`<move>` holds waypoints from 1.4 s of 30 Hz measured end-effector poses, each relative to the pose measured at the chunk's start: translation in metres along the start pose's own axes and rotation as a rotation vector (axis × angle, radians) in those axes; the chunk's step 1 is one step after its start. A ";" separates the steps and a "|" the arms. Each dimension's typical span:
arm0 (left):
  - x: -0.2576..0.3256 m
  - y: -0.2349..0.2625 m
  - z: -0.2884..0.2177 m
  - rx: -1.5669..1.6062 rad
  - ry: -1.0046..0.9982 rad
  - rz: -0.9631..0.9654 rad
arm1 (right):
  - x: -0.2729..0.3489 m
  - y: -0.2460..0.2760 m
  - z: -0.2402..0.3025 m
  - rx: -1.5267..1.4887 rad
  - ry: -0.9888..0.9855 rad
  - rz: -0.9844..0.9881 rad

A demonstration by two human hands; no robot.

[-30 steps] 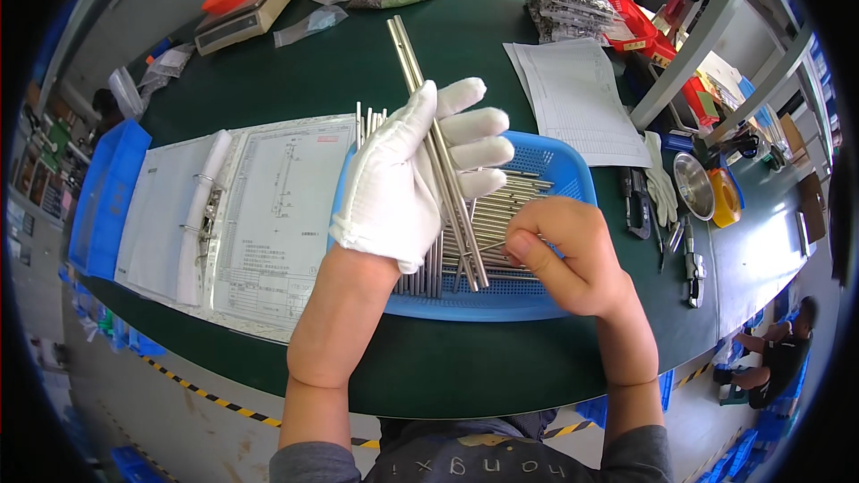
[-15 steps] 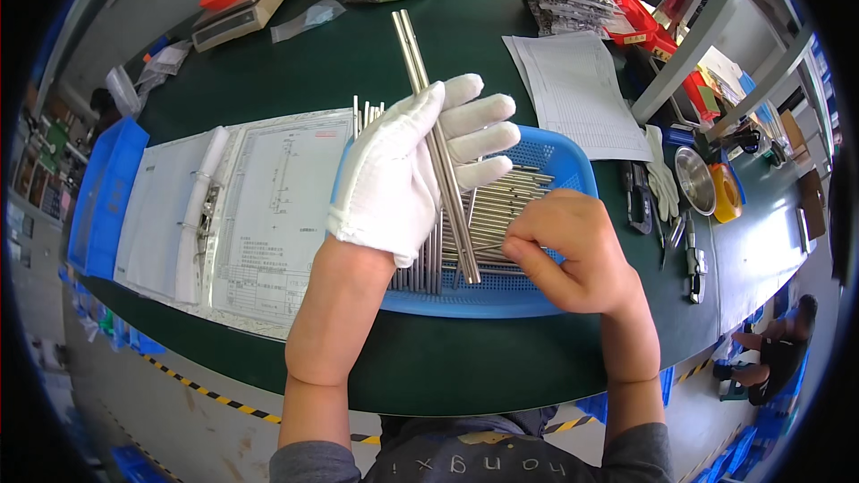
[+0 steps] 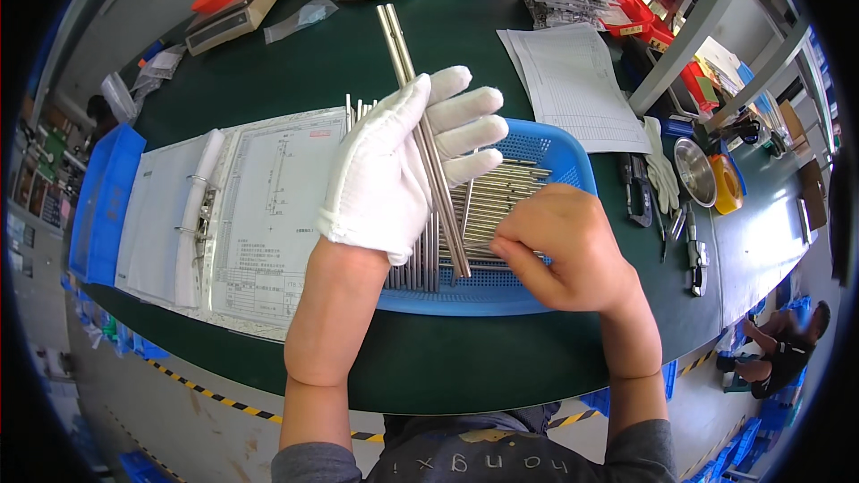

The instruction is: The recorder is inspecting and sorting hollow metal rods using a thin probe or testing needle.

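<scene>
In a white cloth glove, my left hand (image 3: 385, 170) is over the left part of a blue mesh basket (image 3: 501, 304). A couple of long, shiny metal rods (image 3: 450, 201) lie slantwise across its palm, pinned under the thumb while the other fingers stretch out. Bare, my right hand (image 3: 568, 246) hovers over the basket's right side, its fingers curled in and the thumb pressed towards them. Anything inside that grip is hidden. More metal rods (image 3: 510, 192) lie in the basket, some crosswise, and others stand out lengthwise beneath the glove.
An open ring binder (image 3: 259, 215) with a drawing lies left, beside a blue bin (image 3: 107, 206). A scale (image 3: 237, 13) with a red pan stands far left. Paper sheets (image 3: 582, 89), a spare glove (image 3: 660, 170), a metal bowl (image 3: 694, 174) and cutters (image 3: 696, 255) lie right. Someone sits far right.
My left hand and its rods have shifted slightly left and up in the picture. My right hand has moved a little left, still curled. The seated person has changed posture.
</scene>
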State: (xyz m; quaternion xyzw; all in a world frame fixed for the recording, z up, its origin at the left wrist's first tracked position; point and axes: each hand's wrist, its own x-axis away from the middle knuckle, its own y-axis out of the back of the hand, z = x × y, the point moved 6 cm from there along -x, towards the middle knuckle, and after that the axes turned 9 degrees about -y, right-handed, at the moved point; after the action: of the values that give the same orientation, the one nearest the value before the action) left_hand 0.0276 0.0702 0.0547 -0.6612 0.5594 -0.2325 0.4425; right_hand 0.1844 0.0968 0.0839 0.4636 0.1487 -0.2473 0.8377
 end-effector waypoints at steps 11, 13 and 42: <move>0.005 -0.002 0.012 -0.045 -0.019 -0.161 | 0.003 -0.024 -0.001 0.068 0.033 0.010; 0.008 -0.002 0.014 -0.070 -0.022 -0.146 | 0.005 -0.027 -0.004 0.005 -0.007 0.068; -0.005 0.027 0.140 -0.953 0.383 -0.380 | 0.058 0.162 -0.026 -0.309 -0.145 -0.616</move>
State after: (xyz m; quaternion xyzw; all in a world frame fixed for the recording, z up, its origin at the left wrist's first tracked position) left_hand 0.1240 0.1208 -0.0371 -0.8236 0.5442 -0.1455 -0.0654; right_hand 0.3216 0.1755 0.1560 0.2461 0.2572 -0.4953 0.7924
